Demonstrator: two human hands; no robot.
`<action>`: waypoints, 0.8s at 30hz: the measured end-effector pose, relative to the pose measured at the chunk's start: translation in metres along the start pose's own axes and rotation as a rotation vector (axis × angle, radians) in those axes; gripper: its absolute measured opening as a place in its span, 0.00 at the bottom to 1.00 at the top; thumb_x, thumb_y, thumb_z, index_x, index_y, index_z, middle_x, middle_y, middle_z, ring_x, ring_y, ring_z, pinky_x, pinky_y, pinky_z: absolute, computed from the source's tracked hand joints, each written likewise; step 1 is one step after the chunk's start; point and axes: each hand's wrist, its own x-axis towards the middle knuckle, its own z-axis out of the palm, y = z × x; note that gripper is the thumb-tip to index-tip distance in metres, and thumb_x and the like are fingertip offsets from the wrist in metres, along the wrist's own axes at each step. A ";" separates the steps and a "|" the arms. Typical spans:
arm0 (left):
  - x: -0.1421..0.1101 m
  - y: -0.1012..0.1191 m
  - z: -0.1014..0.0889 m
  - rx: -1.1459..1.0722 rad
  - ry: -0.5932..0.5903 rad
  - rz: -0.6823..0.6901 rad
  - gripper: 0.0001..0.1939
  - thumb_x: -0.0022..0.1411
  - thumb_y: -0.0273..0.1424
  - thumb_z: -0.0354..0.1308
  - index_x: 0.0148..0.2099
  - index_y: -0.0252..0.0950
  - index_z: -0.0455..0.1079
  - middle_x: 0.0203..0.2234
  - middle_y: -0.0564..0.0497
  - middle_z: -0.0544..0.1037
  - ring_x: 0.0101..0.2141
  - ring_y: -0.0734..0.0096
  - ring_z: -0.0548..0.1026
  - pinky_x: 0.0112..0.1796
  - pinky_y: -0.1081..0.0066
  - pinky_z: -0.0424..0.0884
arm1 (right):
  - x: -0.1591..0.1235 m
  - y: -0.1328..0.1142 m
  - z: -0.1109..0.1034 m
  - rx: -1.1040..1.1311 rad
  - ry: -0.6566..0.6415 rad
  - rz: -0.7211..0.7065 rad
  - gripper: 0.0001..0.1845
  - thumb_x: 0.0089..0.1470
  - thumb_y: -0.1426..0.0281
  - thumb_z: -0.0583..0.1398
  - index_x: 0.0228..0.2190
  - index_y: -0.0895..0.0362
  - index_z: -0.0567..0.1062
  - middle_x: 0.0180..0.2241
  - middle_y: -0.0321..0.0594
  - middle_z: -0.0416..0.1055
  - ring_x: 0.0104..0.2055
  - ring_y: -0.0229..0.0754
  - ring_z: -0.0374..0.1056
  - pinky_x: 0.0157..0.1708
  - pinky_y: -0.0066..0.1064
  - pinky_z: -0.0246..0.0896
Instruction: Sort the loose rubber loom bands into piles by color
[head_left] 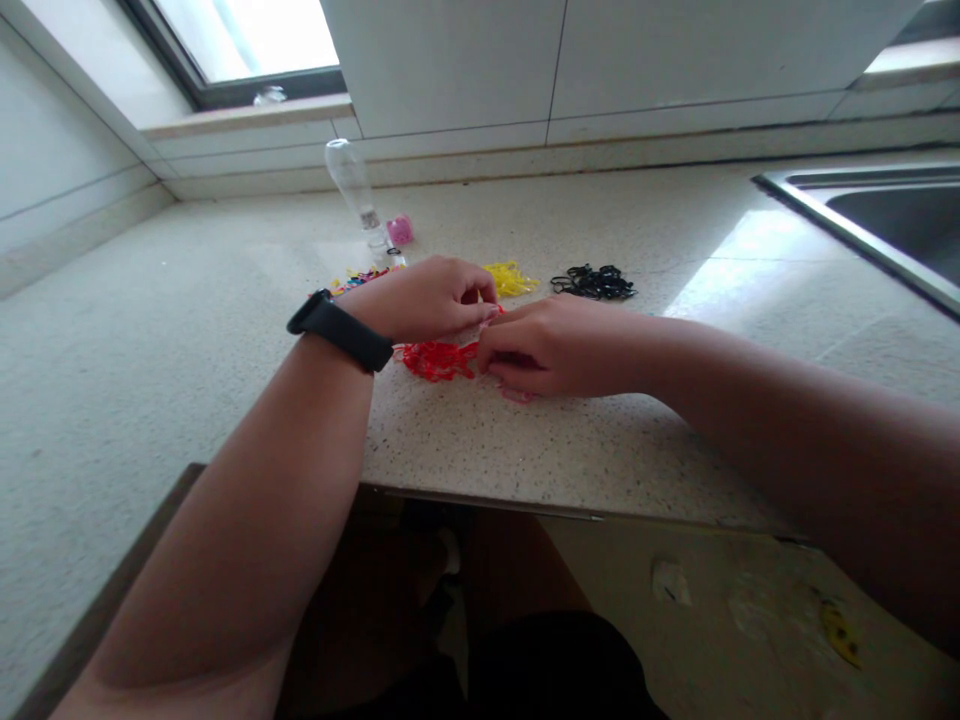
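Just beside the hands (431,298) (562,345) lie red bands (437,361) — thin, tangled.

Pale, speckled, stone-like desk (465,445). On it: tangled thin red bands (437,361), pink bands (517,396), yellow bands (510,279), black looped bands (595,283), mixed-colour bands (352,282); clear rounded bottle (349,178), small pink object (400,229) beside it.

We are looking out from the person's head, facing forward and down along both forearms (247,510) onto the countertop (450,440). We are viewing the left hand (435,298) and right hand (559,345) at close range, with the window (251,40) farther off, upper left, and the lap (559,660) directly below.
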 end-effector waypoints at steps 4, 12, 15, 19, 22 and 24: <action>0.000 0.000 0.000 0.007 0.002 0.002 0.16 0.63 0.37 0.53 0.44 0.35 0.77 0.30 0.47 0.80 0.32 0.68 0.73 0.34 0.70 0.62 | 0.001 -0.003 -0.002 -0.008 -0.023 0.023 0.09 0.59 0.70 0.55 0.35 0.57 0.76 0.29 0.37 0.71 0.28 0.36 0.59 0.30 0.30 0.47; 0.000 0.000 0.000 0.002 -0.005 -0.008 0.16 0.62 0.36 0.53 0.45 0.34 0.77 0.31 0.48 0.80 0.31 0.69 0.72 0.33 0.71 0.61 | 0.000 -0.002 -0.002 -0.014 -0.016 0.009 0.09 0.59 0.70 0.56 0.36 0.57 0.76 0.29 0.37 0.71 0.28 0.36 0.59 0.30 0.31 0.47; 0.000 -0.002 0.001 0.000 -0.013 -0.009 0.16 0.61 0.35 0.55 0.46 0.34 0.77 0.32 0.47 0.81 0.31 0.70 0.72 0.32 0.71 0.61 | 0.000 -0.002 -0.001 -0.010 -0.017 0.013 0.10 0.59 0.70 0.56 0.37 0.56 0.77 0.30 0.38 0.72 0.29 0.37 0.61 0.31 0.31 0.48; 0.001 -0.005 0.001 0.044 0.004 -0.012 0.16 0.59 0.34 0.56 0.46 0.33 0.77 0.33 0.47 0.80 0.30 0.71 0.72 0.32 0.71 0.61 | 0.001 -0.001 0.000 0.002 -0.020 0.013 0.10 0.59 0.69 0.56 0.37 0.56 0.77 0.31 0.38 0.74 0.30 0.37 0.62 0.32 0.31 0.50; 0.002 -0.005 0.001 0.069 -0.001 -0.026 0.13 0.58 0.33 0.56 0.42 0.33 0.77 0.32 0.48 0.80 0.30 0.71 0.72 0.32 0.71 0.61 | 0.001 -0.001 0.000 -0.008 -0.017 0.015 0.10 0.59 0.69 0.56 0.37 0.56 0.77 0.31 0.39 0.74 0.30 0.37 0.62 0.32 0.31 0.50; 0.002 -0.005 0.001 0.070 -0.003 -0.034 0.13 0.58 0.33 0.57 0.41 0.33 0.77 0.31 0.48 0.80 0.29 0.71 0.72 0.32 0.71 0.61 | 0.000 -0.001 -0.001 -0.013 -0.017 0.018 0.10 0.59 0.69 0.56 0.37 0.56 0.77 0.31 0.39 0.74 0.30 0.37 0.62 0.32 0.31 0.50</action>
